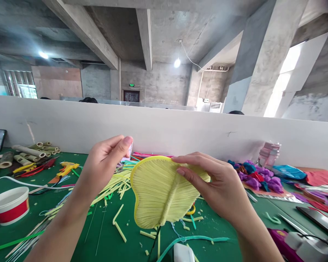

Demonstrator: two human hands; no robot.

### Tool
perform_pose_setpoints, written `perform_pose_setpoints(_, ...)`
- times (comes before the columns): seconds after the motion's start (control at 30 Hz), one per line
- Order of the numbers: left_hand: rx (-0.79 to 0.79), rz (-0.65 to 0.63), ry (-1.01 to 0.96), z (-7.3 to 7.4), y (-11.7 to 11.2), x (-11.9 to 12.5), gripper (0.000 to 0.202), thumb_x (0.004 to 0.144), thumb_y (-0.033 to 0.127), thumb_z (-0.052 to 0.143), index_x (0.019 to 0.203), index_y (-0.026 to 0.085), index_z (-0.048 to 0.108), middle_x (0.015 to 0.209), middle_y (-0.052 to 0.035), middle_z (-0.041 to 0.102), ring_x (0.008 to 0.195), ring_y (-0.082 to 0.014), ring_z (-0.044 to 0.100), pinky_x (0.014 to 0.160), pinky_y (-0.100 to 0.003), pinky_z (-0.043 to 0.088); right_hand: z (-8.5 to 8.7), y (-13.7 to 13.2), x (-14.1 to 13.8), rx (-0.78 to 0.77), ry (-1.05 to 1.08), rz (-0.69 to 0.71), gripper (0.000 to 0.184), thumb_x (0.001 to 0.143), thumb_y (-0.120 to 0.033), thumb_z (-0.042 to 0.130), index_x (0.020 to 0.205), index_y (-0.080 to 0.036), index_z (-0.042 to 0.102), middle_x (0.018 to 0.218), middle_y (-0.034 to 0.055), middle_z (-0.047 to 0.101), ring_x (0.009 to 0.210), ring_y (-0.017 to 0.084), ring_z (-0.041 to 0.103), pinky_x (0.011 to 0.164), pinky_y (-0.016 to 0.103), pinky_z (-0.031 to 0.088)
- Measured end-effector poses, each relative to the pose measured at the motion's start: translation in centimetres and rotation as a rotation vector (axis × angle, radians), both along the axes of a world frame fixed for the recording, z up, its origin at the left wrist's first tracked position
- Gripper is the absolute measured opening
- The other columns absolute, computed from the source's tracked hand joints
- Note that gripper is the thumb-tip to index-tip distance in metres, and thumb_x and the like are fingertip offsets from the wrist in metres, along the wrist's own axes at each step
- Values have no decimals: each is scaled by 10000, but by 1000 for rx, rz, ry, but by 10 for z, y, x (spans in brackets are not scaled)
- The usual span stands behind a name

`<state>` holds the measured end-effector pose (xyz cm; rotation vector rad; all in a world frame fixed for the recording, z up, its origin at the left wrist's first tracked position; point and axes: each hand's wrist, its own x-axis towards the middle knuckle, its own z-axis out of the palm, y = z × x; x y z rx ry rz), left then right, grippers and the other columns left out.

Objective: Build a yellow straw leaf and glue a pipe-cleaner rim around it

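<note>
My right hand grips the upper right edge of a yellow leaf-shaped piece between thumb and fingers. The piece looks built of fuzzy pipe cleaners in close rows, with a thick middle rib, a brighter yellow rim and a dark wire stem below. To its upper left, apart from it, my left hand is raised with thumb and fingers pinched together. Whatever sits in that pinch is too small to make out. Loose pale yellow pipe cleaners lie behind, and cut bits are scattered beneath.
On the green table stand a red-and-white paper cup, a yellow glue gun, pliers and bamboo pieces. Purple fuzzy bundles and a pink bottle are at right. A white partition bounds the back.
</note>
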<state>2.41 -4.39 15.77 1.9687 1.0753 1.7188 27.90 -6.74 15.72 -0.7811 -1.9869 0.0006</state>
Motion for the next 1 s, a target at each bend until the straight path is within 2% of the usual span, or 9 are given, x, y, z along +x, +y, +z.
perform_pose_setpoints(0.17,38,-90,-150,-2,4,-2,491,976,475,478,561,217,432,577,28,351,659,-162,473,770,-313,437,0,1,0,-11,-5,-3,201,922,-232,617,1074,-337,697,1007,-58,722,874,97,659,732,215,504)
perform_pose_setpoints(0.33,6,-173,-110,3,2,-2,419,1002,457,418,659,221,469,692,12,469,780,-168,545,816,-312,445,0,0,0,-17,-3,-17,197,921,-234,619,1063,-342,702,992,-58,723,872,100,660,735,220,504)
perform_pose_setpoints(0.4,-35,-146,-65,3,2,-3,349,986,463,455,737,227,519,775,-2,549,855,-178,580,813,-310,461,0,0,0,-18,0,-21,193,921,-238,618,1060,-340,704,988,-55,724,866,102,660,737,224,506)
perform_pose_setpoints(0.47,-60,-102,-35,3,3,-4,205,932,446,572,896,244,572,930,-22,628,971,-198,604,856,-321,482,0,0,0,-17,3,-22,189,920,-243,618,1060,-334,707,985,-48,726,859,107,664,731,232,510)
perform_pose_setpoints(0.53,-60,-50,-3,2,7,-5,258,867,413,675,1062,270,587,1124,-43,649,1129,-230,582,948,-354,481,1,0,-1,-15,4,-20,184,918,-248,619,1056,-328,711,983,-41,729,856,114,667,727,240,516)
perform_pose_setpoints(0.6,-67,-11,21,0,11,-5,317,839,392,709,1120,287,607,1251,-51,630,1239,-257,539,1009,-386,472,2,1,-1,-18,5,-18,182,918,-249,618,1054,-323,713,989,-35,731,865,120,670,727,243,520)
perform_pose_setpoints(0.67,-62,5,-7,-1,14,-4,269,846,378,697,1092,285,640,1319,-50,611,1267,-274,534,994,-393,504,2,1,-1,-21,8,-17,180,920,-248,615,1052,-318,714,997,-32,732,874,122,671,728,244,523)
perform_pose_setpoints(0.77,36,9,-112,-2,14,-1,224,835,323,703,1046,270,653,1395,-43,569,1278,-289,541,916,-362,574,2,1,-1,-19,8,-14,179,922,-242,610,1049,-316,713,998,-32,732,874,119,672,730,240,524)
perform_pose_setpoints(1.0,88,36,-156,3,11,1,215,730,289,805,899,238,683,1376,-36,584,1226,-301,593,706,-241,630,1,-1,-1,-21,15,-10,176,920,-249,615,1047,-321,712,997,-37,730,871,111,669,725,227,530)
